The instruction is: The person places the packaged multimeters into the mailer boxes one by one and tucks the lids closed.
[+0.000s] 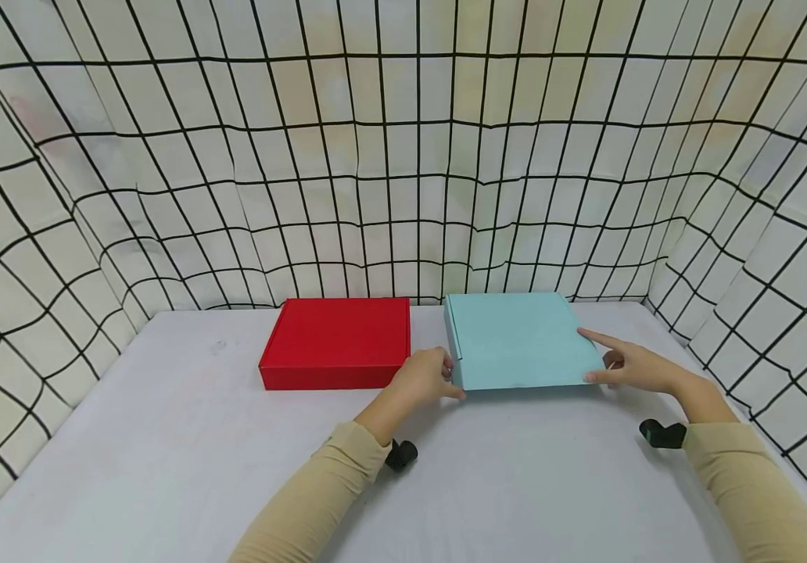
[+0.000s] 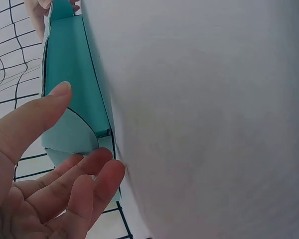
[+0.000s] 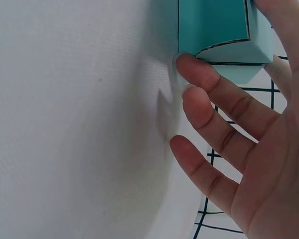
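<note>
A flat light blue cardboard box point(image 1: 516, 340) lies towards the back of the table, right of centre. Its front edge is lifted a little; the left wrist view shows the teal front panel point(image 2: 72, 59) beneath and a rounded side flap point(image 2: 72, 130) standing out. My left hand point(image 1: 421, 374) holds the near left corner, thumb at the front and fingers along the side. At the near right corner, my right hand point(image 1: 639, 367) grips with its thumb at the front edge and its index finger stretched along the right side. Its other fingers hang loose below the corner.
A closed red box point(image 1: 343, 336) lies left of the light blue one, close beside my left hand. The table point(image 1: 164, 469) has a white cover. Black netting point(image 1: 417, 180) over white sheeting encloses the back and both sides.
</note>
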